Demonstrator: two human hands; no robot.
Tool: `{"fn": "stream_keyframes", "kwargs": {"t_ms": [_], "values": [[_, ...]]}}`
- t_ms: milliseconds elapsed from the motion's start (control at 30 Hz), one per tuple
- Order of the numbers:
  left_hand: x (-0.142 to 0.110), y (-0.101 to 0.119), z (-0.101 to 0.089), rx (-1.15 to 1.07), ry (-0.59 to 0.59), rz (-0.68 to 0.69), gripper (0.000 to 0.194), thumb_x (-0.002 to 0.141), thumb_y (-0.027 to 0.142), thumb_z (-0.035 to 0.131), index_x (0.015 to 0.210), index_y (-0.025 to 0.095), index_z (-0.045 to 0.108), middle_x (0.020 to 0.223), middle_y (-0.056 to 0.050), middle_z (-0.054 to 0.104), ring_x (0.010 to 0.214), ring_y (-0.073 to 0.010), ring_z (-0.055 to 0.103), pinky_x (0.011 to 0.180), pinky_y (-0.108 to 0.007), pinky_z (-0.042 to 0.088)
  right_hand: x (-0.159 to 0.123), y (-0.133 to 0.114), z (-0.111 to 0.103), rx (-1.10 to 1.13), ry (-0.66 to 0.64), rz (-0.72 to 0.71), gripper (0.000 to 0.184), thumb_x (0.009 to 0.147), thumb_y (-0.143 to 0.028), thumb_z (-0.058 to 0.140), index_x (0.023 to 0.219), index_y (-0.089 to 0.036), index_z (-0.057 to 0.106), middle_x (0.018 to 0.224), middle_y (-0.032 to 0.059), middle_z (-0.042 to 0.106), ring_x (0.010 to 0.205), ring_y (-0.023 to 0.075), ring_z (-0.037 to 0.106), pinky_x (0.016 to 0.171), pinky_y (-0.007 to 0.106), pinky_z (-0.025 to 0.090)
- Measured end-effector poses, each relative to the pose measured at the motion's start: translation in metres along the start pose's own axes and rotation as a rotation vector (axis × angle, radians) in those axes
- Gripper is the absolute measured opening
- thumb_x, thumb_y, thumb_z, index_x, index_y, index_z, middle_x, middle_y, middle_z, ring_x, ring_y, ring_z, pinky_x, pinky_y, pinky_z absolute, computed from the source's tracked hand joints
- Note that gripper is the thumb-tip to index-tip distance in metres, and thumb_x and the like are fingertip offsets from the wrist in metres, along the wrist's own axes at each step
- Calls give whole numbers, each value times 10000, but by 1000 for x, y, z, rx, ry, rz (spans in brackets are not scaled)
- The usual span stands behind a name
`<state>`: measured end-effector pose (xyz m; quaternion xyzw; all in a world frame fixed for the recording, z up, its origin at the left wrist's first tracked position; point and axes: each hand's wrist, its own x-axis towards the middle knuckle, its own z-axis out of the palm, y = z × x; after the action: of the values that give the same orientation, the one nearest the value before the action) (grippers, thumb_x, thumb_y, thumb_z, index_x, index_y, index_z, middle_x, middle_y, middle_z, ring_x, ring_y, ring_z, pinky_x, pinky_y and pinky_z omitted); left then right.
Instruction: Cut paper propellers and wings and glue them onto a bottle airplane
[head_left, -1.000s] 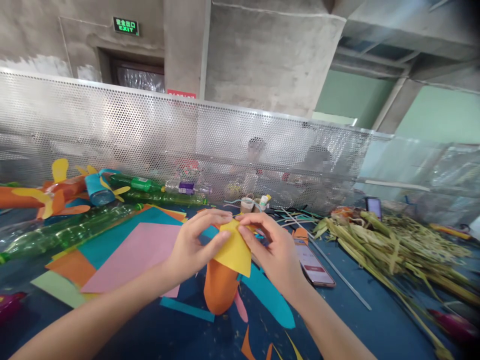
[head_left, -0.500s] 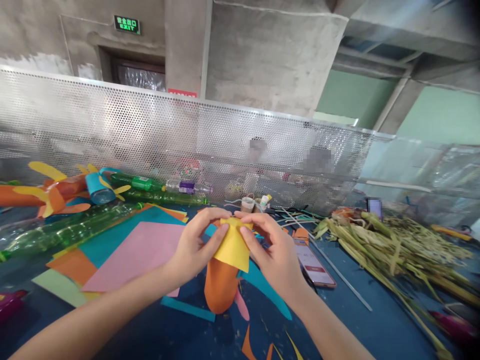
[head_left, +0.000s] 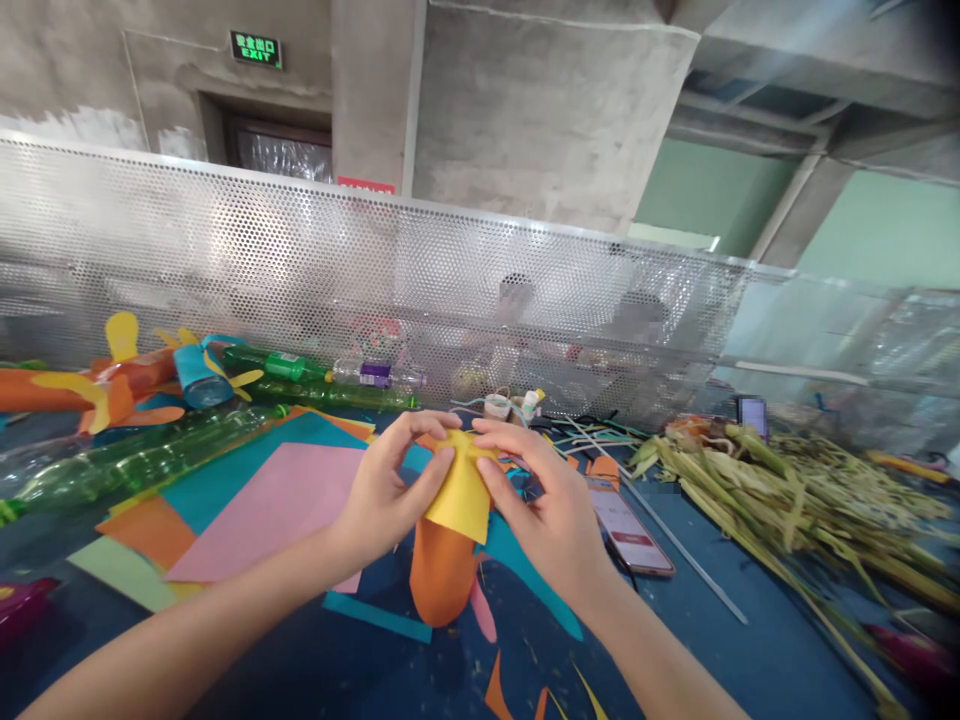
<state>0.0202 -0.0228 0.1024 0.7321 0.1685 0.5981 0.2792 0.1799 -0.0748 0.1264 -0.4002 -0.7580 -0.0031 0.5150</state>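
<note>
My left hand (head_left: 390,495) and my right hand (head_left: 541,500) meet above the blue table (head_left: 750,650). Both pinch the top of a yellow paper piece (head_left: 461,495) that curves round the upper end of an orange paper roll (head_left: 441,575). The fingertips of both hands press the yellow paper's upper edge from either side. The orange roll hangs below the hands, its lower end near the table.
Pink (head_left: 277,500), teal and orange paper sheets lie at the left, with green plastic bottles (head_left: 135,465) and paper craft pieces (head_left: 112,385) behind. A phone (head_left: 628,538) lies right of my hands, beside a pile of dried husks (head_left: 787,490). A perforated metal screen (head_left: 300,280) backs the table; people sit behind it.
The yellow paper has been drawn tighter round the orange roll, narrowing from a wide flap to a closer wrap. Both hands stay in nearly the same place.
</note>
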Motion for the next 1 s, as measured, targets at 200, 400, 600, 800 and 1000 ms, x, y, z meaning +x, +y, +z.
{"fn": "stream_keyframes", "kwargs": {"t_ms": [200, 400, 600, 800, 1000], "values": [[4, 3, -5, 96, -46, 65, 113, 823, 140, 511, 908, 201, 553, 1083, -74, 576, 1028, -200, 544, 916, -401, 429, 1, 2, 0, 10, -1, 2, 172, 859, -167, 504, 981, -255, 589, 1100, 26, 618, 1067, 181, 547, 900, 386, 451], [5, 3, -6, 59, -59, 17, 49, 813, 176, 545, 856, 191, 563, 1013, -71, 607, 989, -194, 566, 892, -387, 457, 1, 3, 1, 4, 77, 1, 171, 847, -161, 527, 925, -260, 642, 1066, 27, 617, 1015, 180, 571, 878, 381, 472], [6, 6, -4, 17, -67, -11, 168, 806, 191, 566, 972, 196, 544, 999, -67, 596, 975, -182, 560, 899, -368, 456, 1, 4, 1, -4, 111, -17, 139, 826, -144, 552, 899, -236, 626, 958, 22, 634, 924, 158, 595, 829, 334, 488], [8, 11, -4, 94, -92, 6, 142, 817, 213, 555, 958, 207, 559, 1042, -75, 594, 995, -197, 550, 898, -387, 445, -1, 7, -3, 3, 124, -18, 126, 810, -152, 556, 914, -221, 576, 946, 36, 628, 910, 171, 595, 796, 342, 506], [9, 12, 2, 118, -102, 36, 126, 832, 204, 529, 954, 218, 556, 1030, -65, 599, 996, -194, 550, 893, -386, 444, 1, 6, -10, -43, 110, -85, 108, 799, -136, 545, 858, -218, 581, 902, 34, 629, 881, 172, 602, 786, 345, 510]]}}
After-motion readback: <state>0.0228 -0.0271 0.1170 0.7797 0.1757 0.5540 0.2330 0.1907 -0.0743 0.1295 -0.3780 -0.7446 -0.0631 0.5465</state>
